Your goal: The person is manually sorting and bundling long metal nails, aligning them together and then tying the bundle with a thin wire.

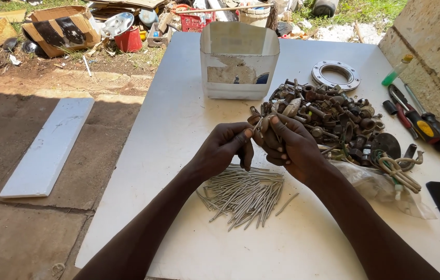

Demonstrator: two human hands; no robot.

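Above nail pile (244,194) on white table (178,129): left hand (225,148) and right hand (290,145) meeting, both grips pinching a nail (259,123); bolt heap (329,116) just beside.

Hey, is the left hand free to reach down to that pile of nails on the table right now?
Probably yes: the left hand hangs right above the nail pile with nothing between, though its fingertips pinch a small piece.

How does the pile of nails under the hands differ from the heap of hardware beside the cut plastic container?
The nail pile is pale grey, thin straight pieces lying roughly alike; the hardware heap is dark, rusty, chunky mixed bolts and nuts, jumbled. The nails lie nearer the person, below both hands; the heap lies farther right. Both rest on the white table.
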